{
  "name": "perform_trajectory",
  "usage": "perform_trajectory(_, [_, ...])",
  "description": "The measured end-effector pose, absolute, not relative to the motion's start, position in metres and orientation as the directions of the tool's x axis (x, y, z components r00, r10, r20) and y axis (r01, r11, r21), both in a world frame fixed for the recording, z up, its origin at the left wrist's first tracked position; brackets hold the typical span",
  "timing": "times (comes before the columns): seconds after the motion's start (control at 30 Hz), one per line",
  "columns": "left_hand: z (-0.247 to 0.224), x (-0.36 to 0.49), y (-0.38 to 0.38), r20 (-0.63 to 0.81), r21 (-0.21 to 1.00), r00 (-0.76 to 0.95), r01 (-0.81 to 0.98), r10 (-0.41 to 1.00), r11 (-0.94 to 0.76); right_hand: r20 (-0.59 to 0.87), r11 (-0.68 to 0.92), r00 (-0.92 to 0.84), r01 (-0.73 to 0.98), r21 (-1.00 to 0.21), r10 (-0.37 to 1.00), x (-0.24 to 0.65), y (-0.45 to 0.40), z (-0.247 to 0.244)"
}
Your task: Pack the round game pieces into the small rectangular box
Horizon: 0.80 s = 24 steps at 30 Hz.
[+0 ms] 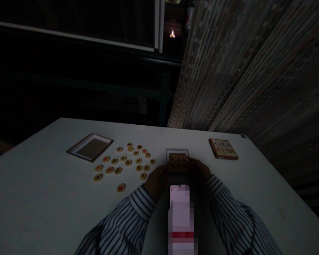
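A small open box stands on the table in front of me, with several round Chinese chess pieces lying in rows inside it. My left hand grips the box's left side, and its fingers are partly lost in shadow. On the opposite side, my right hand is closed around the edge, with a finger along the top corner. Loose Chinese chess pieces, marked in red or black characters, are scattered to the left of my left hand. One piece lies apart, nearer to me.
An open box part lies at the table's left rear. A box lid with printed writing rests at the right. Below my hands a lit phone shows a blurred screen. A string curtain hangs behind the white table. The room is dark.
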State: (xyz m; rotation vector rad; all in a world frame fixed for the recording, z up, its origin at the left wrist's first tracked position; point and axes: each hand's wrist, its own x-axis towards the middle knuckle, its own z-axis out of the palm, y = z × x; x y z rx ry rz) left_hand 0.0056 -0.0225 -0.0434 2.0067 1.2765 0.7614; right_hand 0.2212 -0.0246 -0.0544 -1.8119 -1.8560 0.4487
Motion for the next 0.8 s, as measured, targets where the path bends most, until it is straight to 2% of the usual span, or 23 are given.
perform_trajectory(0.23, [-0.036, 0.006, -0.025, 0.108, 0.76, 0.346, 0.576, 0.932, -0.302, 0.174, 0.088, 0.018, 0.809, -0.581, 0.985, 0.223, -0.024, -0.062])
perform_trajectory(0.57, [-0.042, 0.006, -0.024, 0.195, 0.75, 0.346, 0.55, 0.918, -0.367, 0.21, 0.088, 0.05, 0.794, -0.602, 0.976, 0.225, -0.022, -0.069])
perform_trajectory(0.8, [-0.04, 0.006, -0.023, 0.189, 0.763, 0.312, 0.55, 0.931, -0.339, 0.362, 0.146, 0.06, 0.845, -0.515, 0.93, 0.227, -0.022, -0.064])
